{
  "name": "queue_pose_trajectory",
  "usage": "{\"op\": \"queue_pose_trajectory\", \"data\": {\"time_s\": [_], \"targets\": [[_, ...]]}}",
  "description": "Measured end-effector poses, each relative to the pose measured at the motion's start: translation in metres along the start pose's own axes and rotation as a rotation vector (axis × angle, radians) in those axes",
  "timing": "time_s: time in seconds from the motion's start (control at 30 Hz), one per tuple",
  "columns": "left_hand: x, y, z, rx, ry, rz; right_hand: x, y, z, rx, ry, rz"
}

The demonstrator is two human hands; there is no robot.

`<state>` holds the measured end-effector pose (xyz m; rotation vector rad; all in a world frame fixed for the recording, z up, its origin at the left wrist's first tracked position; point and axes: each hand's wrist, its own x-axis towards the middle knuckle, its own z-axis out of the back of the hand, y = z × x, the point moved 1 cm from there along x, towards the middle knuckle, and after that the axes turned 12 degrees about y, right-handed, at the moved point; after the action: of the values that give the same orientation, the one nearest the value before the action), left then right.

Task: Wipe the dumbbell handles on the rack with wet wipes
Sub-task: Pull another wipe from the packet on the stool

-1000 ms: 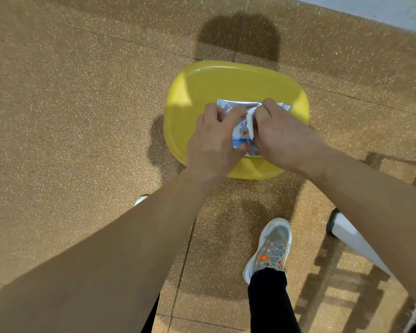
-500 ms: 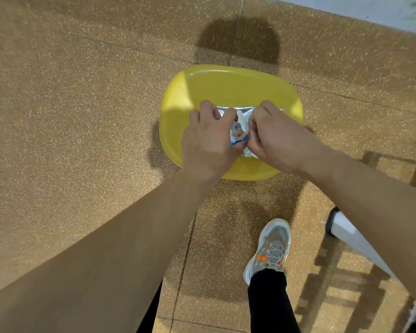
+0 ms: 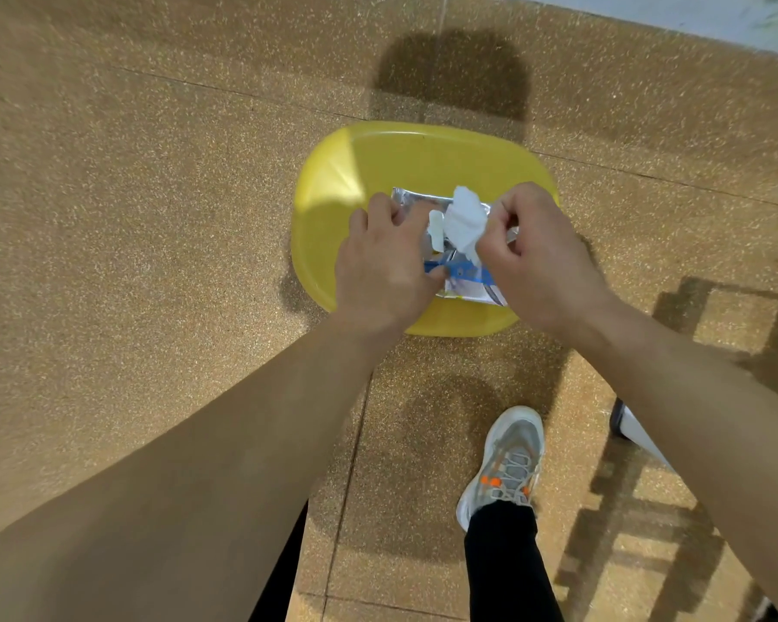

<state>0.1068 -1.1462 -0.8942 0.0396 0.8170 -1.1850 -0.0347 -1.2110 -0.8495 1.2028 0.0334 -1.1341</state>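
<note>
Two hands are seen over a yellow stool (image 3: 378, 172) on a speckled tan floor (image 3: 131, 217). On the stool seat lies a silver pack of wet wipes (image 3: 416, 200) with blue print along its near part; its flap looks lifted, though the opening itself is hidden by the fingers. One white wipe (image 3: 463, 222) is drawn partly out of the pack — crumpled, raised above the silver top, its lower end still at the pack.

The left hand (image 3: 387, 267) is pressed down on the pack's left half, fingers curled over it, pinning it to the seat. The right hand (image 3: 540, 267) is closed in a pinch on the wipe, thumb and forefinger gripping its right side.

The pack sits toward the near right of the seat; the far and left parts of the seat are bare yellow. The stool's near rim is partly covered by both wrists. Open floor is seen all round to the left and beyond the stool, crossed by thin seam lines. Nearer in, a grey shoe (image 3: 508, 460) with orange marks is planted below the stool, and a white bar with a dark end (image 3: 634, 430) juts in at the right edge — shadows of some frame fall on the floor there.
</note>
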Motion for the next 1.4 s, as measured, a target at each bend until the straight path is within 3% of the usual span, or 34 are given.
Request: {"op": "queue_pose_trajectory", "data": {"time_s": [0.13, 0.23, 0.5, 0.67, 0.87, 1.07, 1.23, 1.4], "targets": [[-0.004, -0.001, -0.001, -0.137, -0.008, -0.039, -0.005, -0.006, 0.005, 0.22, -0.072, -0.122], [-0.009, -0.005, 0.0, -0.233, -0.025, -0.093, -0.009, -0.008, 0.01, 0.528, -0.123, -0.195], [-0.035, -0.039, 0.023, -0.544, -0.103, -0.114, -0.02, -0.011, 0.015, 1.049, -0.027, -0.214], [-0.044, -0.056, 0.03, -0.645, -0.087, -0.1, -0.032, -0.008, 0.02, 1.089, 0.022, -0.196], [-0.052, -0.071, 0.044, -0.833, -0.099, -0.134, -0.045, -0.008, 0.029, 1.058, -0.001, -0.226], [-0.06, -0.081, 0.05, -0.954, -0.039, -0.062, -0.057, 0.002, 0.034, 1.1, -0.035, -0.235], [-0.076, -0.086, 0.051, -0.784, -0.118, -0.091, -0.066, 0.011, 0.035, 1.046, -0.093, -0.297], [-0.085, -0.088, 0.05, -0.664, -0.119, -0.153, -0.08, 0.007, 0.033, 0.878, -0.053, -0.221]]}}
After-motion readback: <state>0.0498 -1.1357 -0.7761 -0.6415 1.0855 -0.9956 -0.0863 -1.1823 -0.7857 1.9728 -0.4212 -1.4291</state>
